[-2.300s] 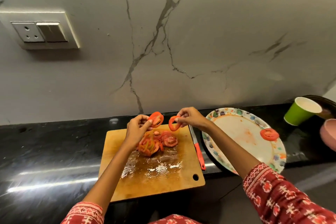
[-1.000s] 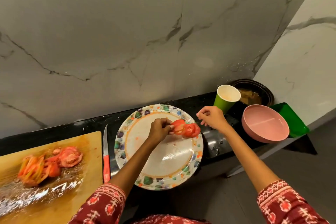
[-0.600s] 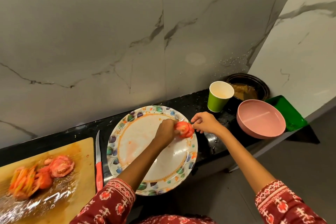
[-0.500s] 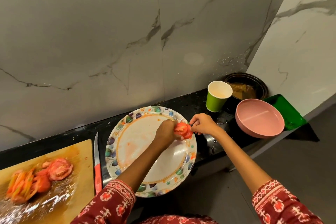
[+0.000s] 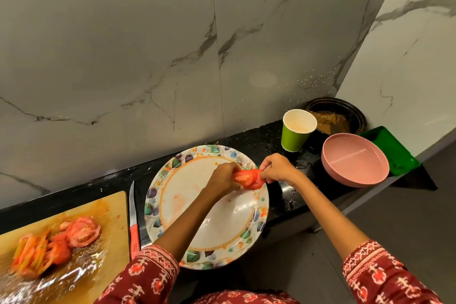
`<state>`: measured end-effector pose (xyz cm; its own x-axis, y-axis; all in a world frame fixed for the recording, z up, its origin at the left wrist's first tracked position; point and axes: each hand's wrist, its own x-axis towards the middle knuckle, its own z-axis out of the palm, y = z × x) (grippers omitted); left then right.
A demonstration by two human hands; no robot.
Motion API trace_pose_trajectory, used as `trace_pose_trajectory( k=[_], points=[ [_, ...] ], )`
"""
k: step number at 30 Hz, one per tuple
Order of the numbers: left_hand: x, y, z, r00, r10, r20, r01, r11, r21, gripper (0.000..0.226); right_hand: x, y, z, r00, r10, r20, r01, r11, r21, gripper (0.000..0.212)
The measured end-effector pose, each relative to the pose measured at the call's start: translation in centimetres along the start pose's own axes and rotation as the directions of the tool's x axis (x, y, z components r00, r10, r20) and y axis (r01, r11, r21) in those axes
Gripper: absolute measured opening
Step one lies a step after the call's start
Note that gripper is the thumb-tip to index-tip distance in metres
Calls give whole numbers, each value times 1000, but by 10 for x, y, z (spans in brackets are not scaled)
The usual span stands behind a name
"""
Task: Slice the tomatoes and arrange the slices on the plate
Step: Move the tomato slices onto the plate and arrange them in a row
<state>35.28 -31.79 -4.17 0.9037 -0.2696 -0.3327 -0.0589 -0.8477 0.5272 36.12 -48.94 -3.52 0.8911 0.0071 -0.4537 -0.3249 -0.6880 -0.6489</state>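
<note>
Two hands met at the right edge of the plate [image 5: 172, 195], just right of the frame's centre, and between them sat a small overlapping cluster of tomato slices [image 5: 247, 177] on the plate's rim. The left hand [image 5: 223, 178] was curled against the cluster's left side, fingertips on the nearest slice, while the right hand [image 5: 277, 168] pinched at its right end — seemingly one hand steadied the row so the other could nudge slices into an even overlap. How many slices lay there could not be told, since the fingers hid part of them.

Most of the cut tomato remained in a blurred pile [image 5: 56, 244] on the wooden cutting board [image 5: 108, 207] at the lower left, wet with juice, so the arranging looked barely begun. A red-handled knife [image 5: 134, 224] lay on the black desk [image 5: 261, 136] between board and plate — set aside, probably, to free both hands.

At the upper right stood a green paper cup [image 5: 294, 133], a pink bowl [image 5: 355, 159], a dark pot [image 5: 345, 111] and a green tray [image 5: 392, 148], well apart from the work.
</note>
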Motion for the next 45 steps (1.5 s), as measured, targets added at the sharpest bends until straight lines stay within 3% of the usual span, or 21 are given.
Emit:
trace_pose_trajectory(
  k=[7, 10, 12, 16, 22, 36, 38, 41, 45],
  points=[
    [-1, -3, 4, 996, -45, -77, 46, 999, 11, 41, 0, -1, -4, 999, -47, 8, 46, 998, 53, 19],
    [-1, -1, 6, 996, -55, -67, 55, 998, 4, 50, -1, 0, -3, 997, -71, -12, 71, 996, 54, 18],
    [-2, 0, 7, 998, -59, -34, 59, 998, -6, 65, -2, 2, -2, 984, -176, -3, 175, 983, -51, 21],
    [-8, -4, 12, 1000, -27, -12, 28, 999, 27, 83, -7, 0, 5, 932, -350, 92, 362, 891, -275, 49],
    [-13, -7, 15, 995, 4, -96, -12, 996, -83, 74, -4, -5, 16, 924, -352, 151, 382, 812, -441, 60],
    [-16, -28, 9, 980, -102, -172, 61, 973, -225, 73, 9, -13, 15, 906, -332, 264, 421, 782, -461, 60],
    [-16, -30, 8, 979, -120, -168, 77, 966, -246, 73, 10, -12, 11, 899, -362, 246, 434, 808, -398, 53],
    [-15, -30, 8, 980, -116, -161, 70, 962, -264, 73, 9, -8, -1, 904, -391, 172, 410, 907, -97, 34],
    [-12, -19, 13, 985, -68, -157, 27, 968, -249, 73, 7, -1, -16, 921, -390, 2, 387, 914, 121, 29]
  ],
)
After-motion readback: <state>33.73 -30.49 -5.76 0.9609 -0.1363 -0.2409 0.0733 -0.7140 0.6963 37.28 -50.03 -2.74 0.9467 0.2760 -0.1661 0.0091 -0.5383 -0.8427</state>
